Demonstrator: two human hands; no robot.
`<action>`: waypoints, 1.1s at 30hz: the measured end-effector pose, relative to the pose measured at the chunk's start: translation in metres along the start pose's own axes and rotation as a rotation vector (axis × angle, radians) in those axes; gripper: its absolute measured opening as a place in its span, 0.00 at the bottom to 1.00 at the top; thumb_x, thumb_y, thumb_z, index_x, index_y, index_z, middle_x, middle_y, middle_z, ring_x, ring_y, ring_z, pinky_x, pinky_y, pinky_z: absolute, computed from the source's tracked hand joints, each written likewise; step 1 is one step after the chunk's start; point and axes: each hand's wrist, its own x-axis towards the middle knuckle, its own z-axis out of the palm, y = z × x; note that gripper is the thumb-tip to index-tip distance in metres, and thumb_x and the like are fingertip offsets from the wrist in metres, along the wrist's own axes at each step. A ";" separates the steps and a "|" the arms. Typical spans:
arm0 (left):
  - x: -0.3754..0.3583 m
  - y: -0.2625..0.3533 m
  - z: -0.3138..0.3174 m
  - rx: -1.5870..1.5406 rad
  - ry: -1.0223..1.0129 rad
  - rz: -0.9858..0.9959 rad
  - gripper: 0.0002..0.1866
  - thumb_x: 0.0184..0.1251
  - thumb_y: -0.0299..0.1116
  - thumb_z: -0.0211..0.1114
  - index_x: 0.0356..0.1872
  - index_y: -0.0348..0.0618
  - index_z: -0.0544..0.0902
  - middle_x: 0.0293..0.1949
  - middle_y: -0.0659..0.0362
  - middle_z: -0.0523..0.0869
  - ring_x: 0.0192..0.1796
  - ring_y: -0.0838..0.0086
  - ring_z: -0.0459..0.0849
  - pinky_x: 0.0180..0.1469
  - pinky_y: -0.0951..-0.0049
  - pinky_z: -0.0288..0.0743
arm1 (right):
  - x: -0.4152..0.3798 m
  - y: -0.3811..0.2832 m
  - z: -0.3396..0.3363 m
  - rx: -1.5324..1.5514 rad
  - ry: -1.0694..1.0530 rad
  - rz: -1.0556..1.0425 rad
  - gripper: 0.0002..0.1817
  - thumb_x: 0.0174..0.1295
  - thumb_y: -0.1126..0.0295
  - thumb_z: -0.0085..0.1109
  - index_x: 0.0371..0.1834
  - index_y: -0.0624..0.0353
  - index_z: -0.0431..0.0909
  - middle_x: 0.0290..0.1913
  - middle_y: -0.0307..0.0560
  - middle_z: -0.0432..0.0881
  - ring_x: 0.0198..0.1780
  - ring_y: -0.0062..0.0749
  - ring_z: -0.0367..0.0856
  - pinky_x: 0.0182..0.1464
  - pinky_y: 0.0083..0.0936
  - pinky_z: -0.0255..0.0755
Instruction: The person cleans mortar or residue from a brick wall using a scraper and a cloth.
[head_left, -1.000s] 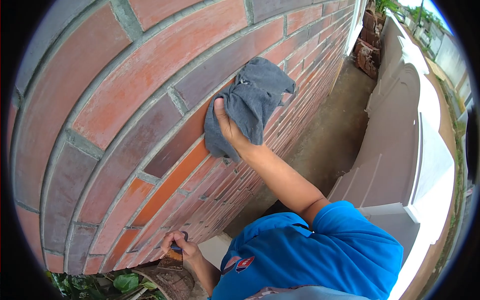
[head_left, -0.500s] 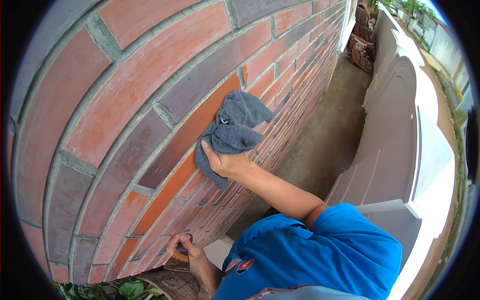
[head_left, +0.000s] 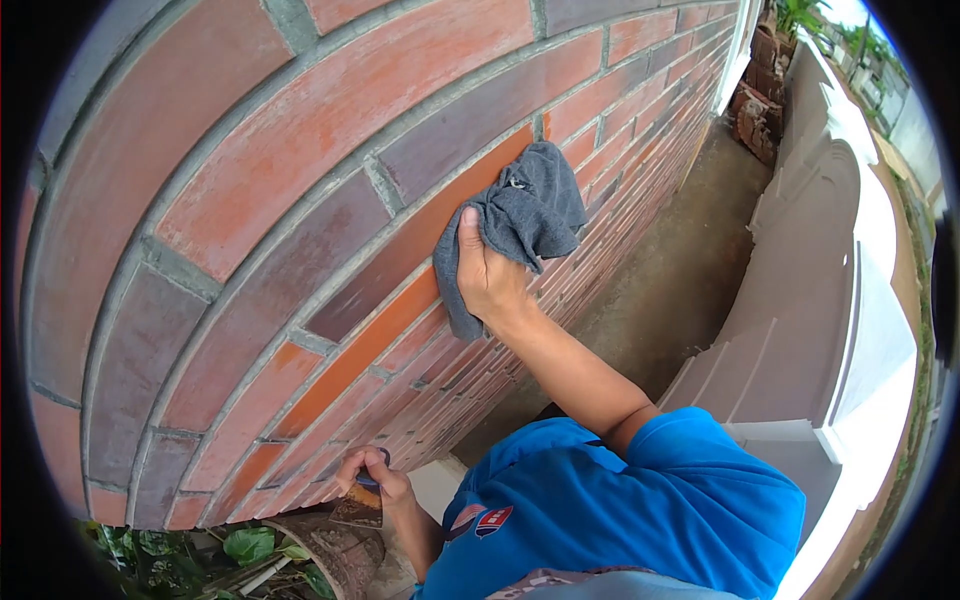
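Note:
My right hand (head_left: 492, 285) grips a bunched dark grey cloth (head_left: 535, 205) and presses it against the brick wall (head_left: 340, 130). My thumb lies over the cloth, and most of the other fingers are hidden. Beside the cloth, one brick (head_left: 375, 285) looks smooth and shifts from dark brown to orange. Just under it runs a brighter orange brick (head_left: 350, 365). Low on the left, my left hand (head_left: 385, 480) is closed around a small tool (head_left: 364, 494) with a dark rounded part and an orange-brown part. Its exact kind I cannot make out.
A narrow concrete passage (head_left: 690, 240) runs between the brick wall and a low grey-and-white wall (head_left: 800, 300). Stacked reddish-brown pieces (head_left: 757, 120) stand at its far end. Leafy plants (head_left: 250, 545) and a brown rounded object (head_left: 335, 555) lie at bottom left.
The whole view has shifted, and more plants show at bottom left. My right hand and cloth stay near the same bricks, but the thumb points further up and the cloth's folds differ.

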 end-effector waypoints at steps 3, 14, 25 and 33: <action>-0.001 0.003 0.003 -0.002 0.028 -0.023 0.07 0.66 0.20 0.52 0.43 0.38 0.70 0.24 0.55 0.75 0.25 0.76 0.70 0.29 0.75 0.67 | -0.020 -0.041 0.014 -0.214 -0.178 -0.384 0.13 0.68 0.67 0.52 0.38 0.68 0.78 0.40 0.56 0.81 0.45 0.47 0.80 0.55 0.37 0.69; -0.010 -0.003 -0.005 -0.002 0.063 -0.027 0.07 0.64 0.18 0.51 0.42 0.37 0.70 0.27 0.54 0.75 0.25 0.75 0.71 0.29 0.74 0.69 | 0.012 -0.031 -0.005 -0.210 -0.352 -0.055 0.20 0.70 0.51 0.48 0.41 0.59 0.76 0.42 0.49 0.78 0.46 0.45 0.75 0.58 0.44 0.61; 0.006 0.007 0.020 -0.086 -0.003 0.006 0.08 0.63 0.17 0.53 0.42 0.36 0.71 0.26 0.53 0.76 0.24 0.74 0.71 0.29 0.76 0.69 | -0.063 -0.014 0.024 -0.145 -0.345 -0.284 0.24 0.68 0.53 0.47 0.51 0.64 0.77 0.59 0.57 0.73 0.68 0.51 0.61 0.76 0.60 0.33; -0.005 0.005 0.012 -0.061 -0.008 -0.051 0.08 0.62 0.16 0.51 0.41 0.36 0.72 0.25 0.55 0.74 0.25 0.75 0.71 0.28 0.76 0.69 | 0.128 0.068 -0.078 -0.117 0.218 0.102 0.30 0.75 0.49 0.36 0.30 0.67 0.74 0.32 0.57 0.76 0.39 0.50 0.74 0.50 0.41 0.64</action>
